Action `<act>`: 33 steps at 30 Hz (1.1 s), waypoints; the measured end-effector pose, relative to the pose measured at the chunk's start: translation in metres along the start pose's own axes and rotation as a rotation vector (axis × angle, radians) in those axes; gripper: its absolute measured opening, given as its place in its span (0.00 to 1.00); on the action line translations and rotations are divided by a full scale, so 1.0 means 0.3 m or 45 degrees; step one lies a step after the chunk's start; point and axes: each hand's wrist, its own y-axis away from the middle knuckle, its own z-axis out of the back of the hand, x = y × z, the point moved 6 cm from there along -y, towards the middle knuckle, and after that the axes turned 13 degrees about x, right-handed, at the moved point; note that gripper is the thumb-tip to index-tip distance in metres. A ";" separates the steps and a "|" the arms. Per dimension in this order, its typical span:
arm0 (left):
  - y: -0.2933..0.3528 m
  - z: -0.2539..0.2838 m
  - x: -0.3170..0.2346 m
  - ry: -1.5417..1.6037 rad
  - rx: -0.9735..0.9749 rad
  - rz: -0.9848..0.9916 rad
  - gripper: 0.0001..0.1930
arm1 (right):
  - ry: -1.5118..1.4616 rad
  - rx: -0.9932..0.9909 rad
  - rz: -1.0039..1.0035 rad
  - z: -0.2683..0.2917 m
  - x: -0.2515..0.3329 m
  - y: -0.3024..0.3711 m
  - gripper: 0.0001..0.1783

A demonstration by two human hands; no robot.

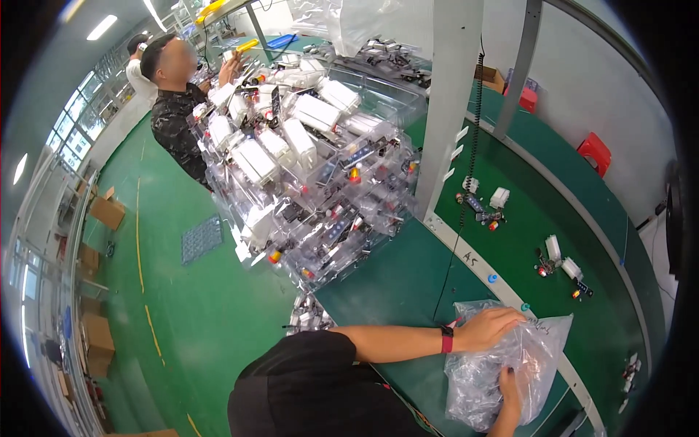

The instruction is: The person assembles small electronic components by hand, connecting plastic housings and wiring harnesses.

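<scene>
Head view, lower right: your right hand (512, 400) against a clear plastic bag (470, 390), grip impossible to tell; your left hand (491, 330) across the bag, fingers extended; upper centre: piled clear trays (386, 96) with white units (315, 113).

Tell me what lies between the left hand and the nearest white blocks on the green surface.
In the head view, a pale rail with a teal peg lies just past the left hand, then bare green surface up to the white blocks.
</scene>
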 end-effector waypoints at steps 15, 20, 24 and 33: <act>0.021 0.093 -0.150 -0.919 0.171 -0.017 0.25 | -0.154 0.141 0.416 0.083 0.009 0.033 0.28; 0.083 0.043 -0.041 -0.851 0.349 0.364 0.36 | -0.367 0.171 0.078 0.240 -0.019 0.132 0.41; 0.035 -0.095 -0.051 -1.002 0.544 0.193 0.30 | -0.372 0.213 -0.035 0.103 -0.066 0.241 0.42; 0.048 -0.200 -0.089 -0.341 0.557 0.081 0.23 | -0.533 -0.085 0.267 0.136 0.109 0.244 0.33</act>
